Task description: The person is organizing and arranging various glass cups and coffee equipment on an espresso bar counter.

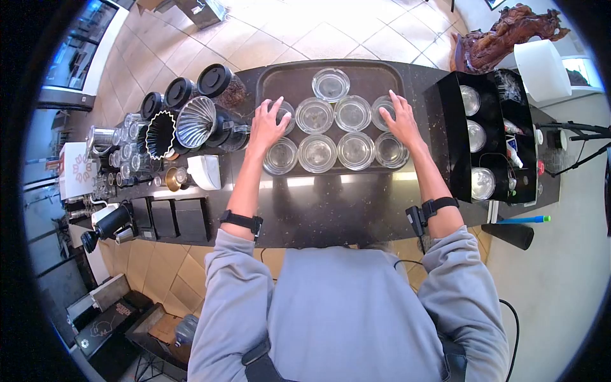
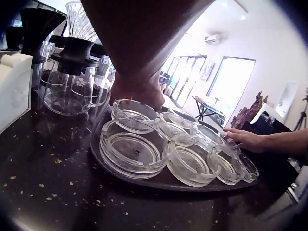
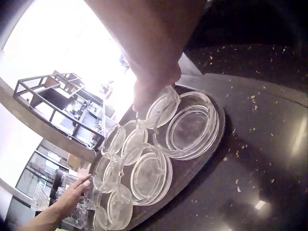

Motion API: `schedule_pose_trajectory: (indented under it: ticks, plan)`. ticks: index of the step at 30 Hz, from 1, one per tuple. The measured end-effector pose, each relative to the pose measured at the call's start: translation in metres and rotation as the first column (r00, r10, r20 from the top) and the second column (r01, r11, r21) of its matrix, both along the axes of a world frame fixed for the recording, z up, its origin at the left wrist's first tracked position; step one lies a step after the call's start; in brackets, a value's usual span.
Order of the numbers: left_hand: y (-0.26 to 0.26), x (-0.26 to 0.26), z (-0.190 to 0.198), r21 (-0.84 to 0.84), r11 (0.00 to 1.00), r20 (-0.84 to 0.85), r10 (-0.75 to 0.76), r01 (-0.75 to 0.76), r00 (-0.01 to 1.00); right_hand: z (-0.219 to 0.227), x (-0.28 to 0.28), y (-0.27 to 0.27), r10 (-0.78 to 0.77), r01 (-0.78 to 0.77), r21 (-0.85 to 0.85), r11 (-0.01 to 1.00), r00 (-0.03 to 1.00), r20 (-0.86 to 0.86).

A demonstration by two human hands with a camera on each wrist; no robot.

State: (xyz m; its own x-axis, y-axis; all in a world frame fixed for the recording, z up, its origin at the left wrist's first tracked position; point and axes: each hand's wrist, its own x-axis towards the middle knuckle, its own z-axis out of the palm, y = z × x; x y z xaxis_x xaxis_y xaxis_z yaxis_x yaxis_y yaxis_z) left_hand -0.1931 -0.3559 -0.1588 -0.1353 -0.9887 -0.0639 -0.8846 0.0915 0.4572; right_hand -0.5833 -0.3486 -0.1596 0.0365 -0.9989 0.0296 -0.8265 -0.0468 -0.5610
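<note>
Several clear glass ashtrays [image 1: 317, 153] stand on a dark oval-cornered tray [image 1: 293, 72], in two rows with a single ashtray [image 1: 331, 84] behind them. My left hand [image 1: 266, 125] is at the left end of the back row, its spread fingers and thumb touching the outer ashtray [image 1: 289, 127]. At the opposite end, my right hand [image 1: 403, 123] rests against another ashtray [image 1: 379, 120], thumb over its rim and fingers extended. Both wrist views show the ashtrays packed close, rim by rim; each hand's own fingers are largely hidden there behind the wrist.
Left of the tray stand a glass server [image 2: 72, 94], ribbed drippers [image 1: 197, 122], black-lidded jars [image 1: 216, 81] and many small glasses. A black divided organizer [image 1: 456, 134] with more glass dishes is on the right. The dark counter [image 1: 318, 213] runs along the front.
</note>
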Motion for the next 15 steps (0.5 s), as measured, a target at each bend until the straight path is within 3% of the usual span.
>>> schedule_pose_trajectory:
  ticks: [3, 5, 8, 10, 14, 15]
  plan:
    - [0.014, -0.005, -0.006, -0.107, 0.994, 0.007, 0.017, -0.016, 1.0, 0.001, -0.003, 0.006, -0.018, 0.018, -0.003, 1.0, 0.997, 0.078]
    - [0.046, -0.012, 0.009, -0.182, 0.975, -0.143, 0.102, -0.128, 0.984, -0.011, -0.009, 0.027, -0.092, 0.127, -0.159, 0.979, 0.973, 0.211]
    - [0.102, -0.008, 0.009, -0.139, 0.96, -0.273, 0.197, -0.242, 0.942, -0.026, -0.015, 0.073, -0.215, 0.248, -0.077, 0.966, 0.928, 0.303]
    - [0.139, -0.012, 0.017, -0.095, 0.953, -0.305, 0.246, -0.287, 0.92, -0.034, -0.013, 0.098, -0.215, 0.225, -0.008, 0.974, 0.941, 0.263]
    - [0.161, -0.018, 0.008, 0.069, 0.929, -0.456, 0.354, -0.364, 0.817, -0.042, 0.0, 0.111, -0.253, 0.272, -0.015, 0.962, 0.912, 0.323]
    - [0.162, -0.021, 0.007, -0.011, 0.928, -0.395, 0.338, -0.372, 0.854, -0.041, 0.001, 0.111, -0.274, 0.282, 0.022, 0.959, 0.904, 0.33]
